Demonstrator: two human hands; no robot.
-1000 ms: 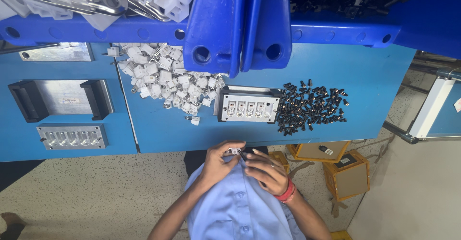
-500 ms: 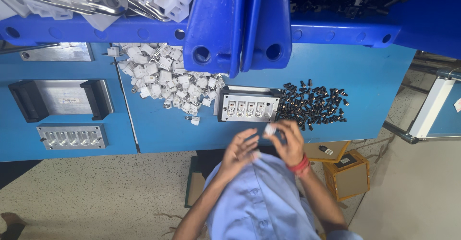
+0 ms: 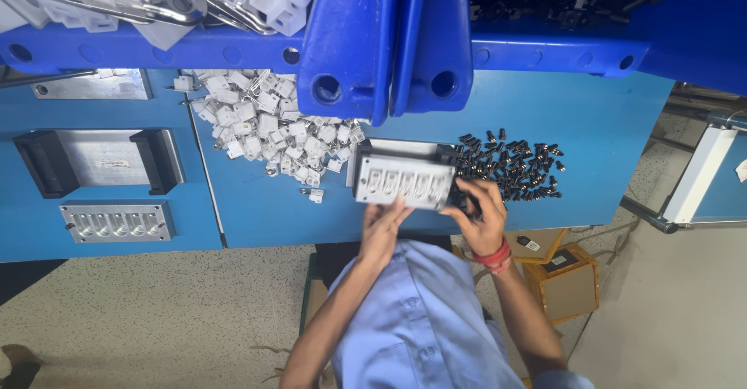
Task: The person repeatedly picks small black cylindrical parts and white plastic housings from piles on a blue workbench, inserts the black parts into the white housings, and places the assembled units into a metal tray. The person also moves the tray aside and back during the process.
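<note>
Head: white parts (image 3: 268, 128) L, black parts (image 3: 513, 163) R.

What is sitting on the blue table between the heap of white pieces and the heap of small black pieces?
In the head view, a metal block with a row of slots lies between the white pieces and black pieces.

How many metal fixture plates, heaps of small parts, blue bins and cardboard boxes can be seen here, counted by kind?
Metal fixture plates: 4 (one under both hands, one with black handles, one with a row of cavities, one at the top left)
Heaps of small parts: 2 (white, black)
Blue bins: 2 ()
Cardboard boxes: 2 ()
Total: 10
</note>
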